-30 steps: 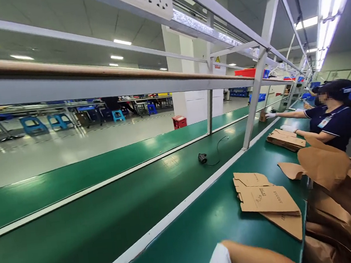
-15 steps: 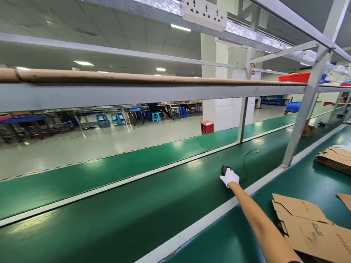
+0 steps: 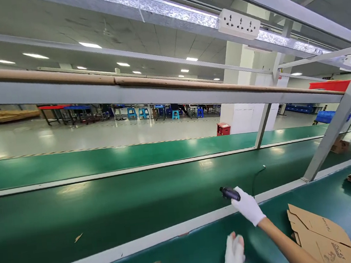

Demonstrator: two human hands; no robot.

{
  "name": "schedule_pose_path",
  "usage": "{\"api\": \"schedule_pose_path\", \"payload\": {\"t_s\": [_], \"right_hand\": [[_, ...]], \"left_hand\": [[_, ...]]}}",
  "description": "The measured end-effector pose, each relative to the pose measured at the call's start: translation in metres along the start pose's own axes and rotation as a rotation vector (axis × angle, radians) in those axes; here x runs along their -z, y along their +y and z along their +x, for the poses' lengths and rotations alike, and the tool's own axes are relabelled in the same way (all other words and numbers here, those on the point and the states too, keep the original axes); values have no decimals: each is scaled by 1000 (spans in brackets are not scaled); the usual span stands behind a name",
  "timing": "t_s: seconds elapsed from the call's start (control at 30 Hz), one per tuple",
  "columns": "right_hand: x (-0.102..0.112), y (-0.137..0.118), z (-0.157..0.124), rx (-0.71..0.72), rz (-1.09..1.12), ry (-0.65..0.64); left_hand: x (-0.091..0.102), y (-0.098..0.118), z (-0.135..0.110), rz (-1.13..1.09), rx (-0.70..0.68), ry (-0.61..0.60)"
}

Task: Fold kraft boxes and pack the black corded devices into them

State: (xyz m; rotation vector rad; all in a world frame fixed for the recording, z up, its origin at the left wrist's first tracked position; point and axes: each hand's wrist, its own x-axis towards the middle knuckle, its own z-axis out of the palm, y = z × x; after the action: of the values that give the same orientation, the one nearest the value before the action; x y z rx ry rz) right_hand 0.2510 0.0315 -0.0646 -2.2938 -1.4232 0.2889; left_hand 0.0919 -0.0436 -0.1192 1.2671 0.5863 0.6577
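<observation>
My gloved right hand [image 3: 248, 206] grips a small black device [image 3: 230, 193] just right of centre, above the green conveyor belt [image 3: 123, 204]. Its cable [image 3: 257, 175] trails up and to the right. My left hand [image 3: 234, 254] is at the bottom edge, and I cannot tell whether it is open. Flat cardboard boxes [image 3: 322, 233] lie on the surface [image 3: 191, 257] at lower right.

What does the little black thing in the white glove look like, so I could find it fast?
Find the long green belt across the middle. Near its front white edge, the white-gloved right hand grips a small, stubby black gadget. It is the only dark thing there, with a thin cord trailing behind, unlike the flat brown cardboard nearby.
</observation>
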Motion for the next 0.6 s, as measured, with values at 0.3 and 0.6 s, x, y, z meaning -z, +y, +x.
{"api": "schedule_pose_path", "payload": {"t_s": [0.3, 0.6], "right_hand": [[82, -48, -130, 558, -364, -448], [145, -78, -84, 776, 7, -186]], "left_hand": [[21, 27, 7, -850, 4, 485], [42, 73, -27, -456, -118, -135]]}}
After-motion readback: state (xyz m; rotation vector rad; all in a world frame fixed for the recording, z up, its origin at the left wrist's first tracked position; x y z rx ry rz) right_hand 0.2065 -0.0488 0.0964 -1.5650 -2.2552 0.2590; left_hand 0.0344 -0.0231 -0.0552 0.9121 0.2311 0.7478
